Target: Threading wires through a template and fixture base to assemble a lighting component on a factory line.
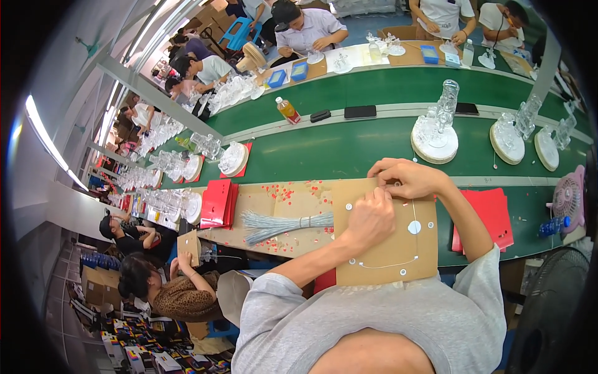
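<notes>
Green conveyor belt (324, 153), crystal ornaments on white bases beyond. Cardboard sheet (386, 249) lying flat at belt's near edge (thin cord threaded through several holes, top corner apparently unfinished). Left hand (372, 218) pressing cardboard, closed. Right hand (408, 177) pinching cord at top edge.

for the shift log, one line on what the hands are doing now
left hand pressing cardboard sheet | right hand pinching at its top edge | wire bundle lying left

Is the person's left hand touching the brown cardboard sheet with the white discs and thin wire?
Touching. The head view shows the left hand resting flat on the brown cardboard sheet, with no gap under the knuckles.
</notes>
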`<state>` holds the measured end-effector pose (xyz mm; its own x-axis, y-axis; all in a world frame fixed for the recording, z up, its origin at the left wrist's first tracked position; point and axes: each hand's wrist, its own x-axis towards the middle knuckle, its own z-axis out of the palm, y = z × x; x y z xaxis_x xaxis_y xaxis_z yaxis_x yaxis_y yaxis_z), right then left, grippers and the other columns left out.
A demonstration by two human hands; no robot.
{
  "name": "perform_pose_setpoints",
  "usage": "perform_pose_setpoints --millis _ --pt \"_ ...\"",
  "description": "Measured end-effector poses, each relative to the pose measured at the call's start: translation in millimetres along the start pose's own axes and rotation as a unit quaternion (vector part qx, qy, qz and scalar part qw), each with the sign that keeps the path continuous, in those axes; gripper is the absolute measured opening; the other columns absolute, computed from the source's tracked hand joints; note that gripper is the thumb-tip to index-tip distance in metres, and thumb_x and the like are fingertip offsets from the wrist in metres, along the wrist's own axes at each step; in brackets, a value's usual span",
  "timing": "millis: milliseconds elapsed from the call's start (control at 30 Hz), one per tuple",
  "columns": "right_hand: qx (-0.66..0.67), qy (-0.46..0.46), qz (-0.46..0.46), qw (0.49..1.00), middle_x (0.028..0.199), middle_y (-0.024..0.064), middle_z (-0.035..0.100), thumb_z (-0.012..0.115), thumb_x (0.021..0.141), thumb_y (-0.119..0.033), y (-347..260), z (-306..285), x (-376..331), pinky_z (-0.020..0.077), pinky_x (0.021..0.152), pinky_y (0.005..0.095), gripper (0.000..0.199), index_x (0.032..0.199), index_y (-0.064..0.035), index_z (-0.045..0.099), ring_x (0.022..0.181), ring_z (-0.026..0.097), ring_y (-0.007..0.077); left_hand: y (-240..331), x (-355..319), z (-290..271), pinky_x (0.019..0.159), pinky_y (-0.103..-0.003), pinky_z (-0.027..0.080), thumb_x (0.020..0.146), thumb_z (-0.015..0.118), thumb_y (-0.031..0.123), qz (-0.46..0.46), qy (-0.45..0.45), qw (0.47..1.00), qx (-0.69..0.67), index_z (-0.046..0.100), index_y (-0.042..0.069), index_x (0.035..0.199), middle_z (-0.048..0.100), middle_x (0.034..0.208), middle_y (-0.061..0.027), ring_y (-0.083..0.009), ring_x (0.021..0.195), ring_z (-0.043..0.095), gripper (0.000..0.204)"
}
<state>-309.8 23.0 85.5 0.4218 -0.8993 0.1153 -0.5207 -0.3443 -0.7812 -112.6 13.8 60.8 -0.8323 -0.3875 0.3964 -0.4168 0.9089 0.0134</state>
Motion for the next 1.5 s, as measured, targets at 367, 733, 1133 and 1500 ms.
perform_pose_setpoints --millis 367,733,1133,1500 --pt "-0.136 0.378 0.013 0.916 0.11 0.0103 0.071 0.082 0.074 -0.004 -32.6 74.0 -35.4 0.0534 0.09 0.038 0.022 0.093 -0.0009 0.072 0.107 0.065 0.0302 -55.5 8.8 -17.8 0.099 -0.043 0.045 0.08 0.066 -0.003 0.038 0.056 0.961 -0.269 0.07 0.007 0.107 0.066 0.12 -0.0097 -0.0293 0.112 0.062 0.029" --pt "-0.113 0.454 0.04 0.883 0.105 0.0091 0.073 0.083 0.076 0.0 -34.6 92.5 -42.0 0.0557 0.064 0.0272 0.019 0.091 -0.0002 0.072 0.092 0.071 0.0213 -47.1 4.8 -18.8 0.098 -0.042 0.047 0.081 0.066 -0.003 0.045 0.057 0.961 -0.267 0.074 0.009 0.108 0.069 0.119 -0.0095 -0.0284 0.112 0.064 0.031" --pt "-0.105 0.452 0.048 0.885 0.117 0.0122 0.069 0.084 0.074 -0.004 -32.3 88.9 -48.4 0.0568 0.088 0.0369 0.028 0.1 -0.0015 0.071 0.107 0.068 0.03 -49.5 13.4 -26.6 0.1 -0.042 0.047 0.079 0.073 0.0 0.016 0.011 0.95 -0.313 0.077 0.007 0.1 0.072 0.121 -0.0102 -0.0284 0.112 0.066 0.023" --pt "-0.118 0.44 0.031 0.89 0.098 0.0109 0.07 0.082 0.076 -0.002 -29.5 80.2 -37.8 0.0578 0.076 0.0338 0.019 0.09 0.002 0.07 0.095 0.068 0.0285 -47.3 15.6 -21.7 0.098 -0.041 0.05 0.079 0.072 -0.003 0.001 0.034 0.945 -0.326 0.077 0.008 0.105 0.072 0.118 -0.01 -0.0301 0.111 0.066 0.029"
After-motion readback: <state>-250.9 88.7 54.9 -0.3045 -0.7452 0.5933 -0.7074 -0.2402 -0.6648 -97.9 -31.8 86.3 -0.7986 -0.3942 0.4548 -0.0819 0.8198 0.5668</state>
